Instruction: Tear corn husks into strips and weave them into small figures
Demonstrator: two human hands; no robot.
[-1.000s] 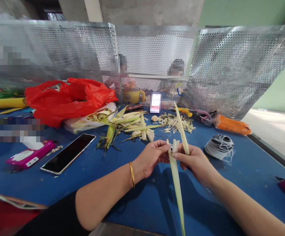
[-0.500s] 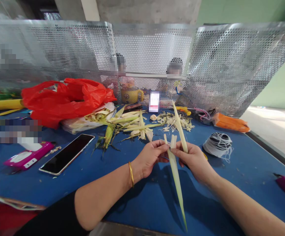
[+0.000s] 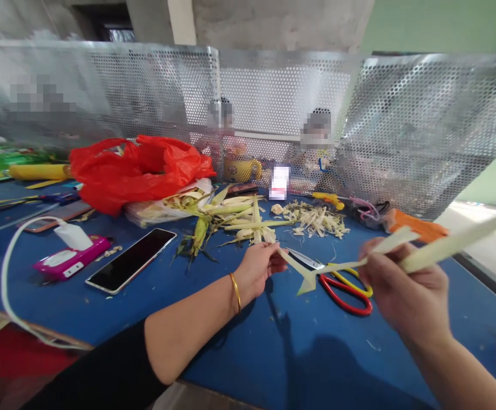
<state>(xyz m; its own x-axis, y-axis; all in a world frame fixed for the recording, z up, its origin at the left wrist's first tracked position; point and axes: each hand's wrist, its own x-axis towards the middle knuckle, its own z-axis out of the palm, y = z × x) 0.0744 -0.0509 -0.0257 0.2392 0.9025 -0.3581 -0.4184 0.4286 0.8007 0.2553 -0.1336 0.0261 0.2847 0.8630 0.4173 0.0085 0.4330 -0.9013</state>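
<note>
My left hand [image 3: 261, 266], a gold bangle at its wrist, pinches one end of a pale husk strip [image 3: 305, 279] above the blue table [image 3: 248, 353]. My right hand [image 3: 405, 290] is closed on pale husk pieces [image 3: 453, 245]; a thin part stretches leftward to the strip, and a long piece points to the upper right. Between my hands, scissors with red and yellow handles [image 3: 345, 310] lie on the table. Beyond my left hand is a pile of corn husks [image 3: 241, 219], with a heap of shredded bits [image 3: 316, 219] to its right.
A black-screened phone [image 3: 132, 261], a magenta power strip [image 3: 72, 259] with a white plug, and a red plastic bag [image 3: 145, 173] are on the left. An orange packet [image 3: 418, 225] lies at right. People show behind the perforated metal screen [image 3: 277, 91].
My right hand has moved right and towards me, away from my left hand, with husk in it. The husk between them is now stretched sideways, and the scissors are uncovered. The view has shifted.
</note>
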